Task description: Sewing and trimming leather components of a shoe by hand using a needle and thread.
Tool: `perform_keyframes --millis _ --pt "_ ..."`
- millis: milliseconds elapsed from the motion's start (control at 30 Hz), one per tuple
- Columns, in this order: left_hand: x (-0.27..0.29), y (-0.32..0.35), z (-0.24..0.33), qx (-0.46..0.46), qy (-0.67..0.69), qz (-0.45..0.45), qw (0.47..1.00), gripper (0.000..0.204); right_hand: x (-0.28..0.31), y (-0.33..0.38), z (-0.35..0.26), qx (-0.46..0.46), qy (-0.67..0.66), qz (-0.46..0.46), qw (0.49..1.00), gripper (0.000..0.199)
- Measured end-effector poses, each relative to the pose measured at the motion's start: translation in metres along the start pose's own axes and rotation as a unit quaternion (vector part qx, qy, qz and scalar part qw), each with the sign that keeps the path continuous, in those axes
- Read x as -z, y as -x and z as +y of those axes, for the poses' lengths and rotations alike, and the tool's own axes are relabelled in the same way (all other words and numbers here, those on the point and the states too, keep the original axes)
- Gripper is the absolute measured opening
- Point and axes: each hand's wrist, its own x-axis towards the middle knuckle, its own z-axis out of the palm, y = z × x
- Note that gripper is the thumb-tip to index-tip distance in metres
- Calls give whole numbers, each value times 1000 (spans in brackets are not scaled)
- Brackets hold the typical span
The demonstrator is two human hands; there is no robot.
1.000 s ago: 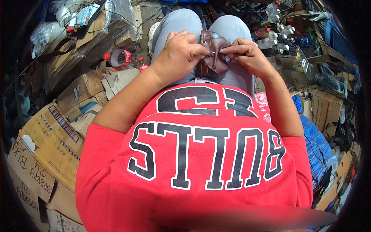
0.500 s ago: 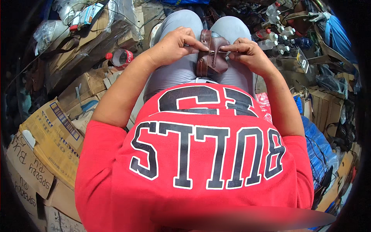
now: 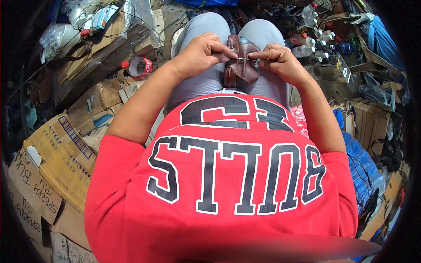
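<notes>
A dark brown leather shoe upper (image 3: 242, 75) is wedged between my grey-trousered knees. Pale stitching and small metal eyelets run along its left-hand strip. My left hand (image 3: 206, 50) comes in from the left, thumb and forefinger pinched at the leather's stitched edge. On the other side my right hand (image 3: 278, 59) also has thumb and forefinger together, its fingertips against the upper. A thin light strand or needle (image 3: 241, 60) shows beside the left fingertips, too small to tell which. What the right fingertips pinch is hidden.
A plastic bottle with a red cap (image 3: 140, 66) lies left of my legs. Flattened cardboard boxes (image 3: 57, 149) are heaped at the lower left. Several small bottles (image 3: 322, 44) stand at the far right, and blue plastic sheeting (image 3: 357, 162) lies by my right elbow.
My hands shift slightly at the leather; the thin light line that spanned between the fingertips now shows mostly near the left ones. The shoe upper stays between my knees.
</notes>
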Motion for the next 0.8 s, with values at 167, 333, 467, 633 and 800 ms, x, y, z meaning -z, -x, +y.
perform_keyframes --millis 167,333,467,633,800 --pt "-11 -3 14 16 4 46 999 22 -8 -3 1 10 5 31 999 30" --pt "-24 0 12 55 -65 110 990 15 -22 -1 -12 -60 -83 82 991 25" --pt "-31 0 13 34 -108 131 985 14 -31 -6 -11 -74 -84 92 990 19" --pt "-32 -11 13 51 -32 144 988 13 -28 -10 -10 -139 -201 81 966 12" --pt "-20 -14 16 -100 -191 213 953 13 -19 -10 -20 -77 -87 96 989 13"
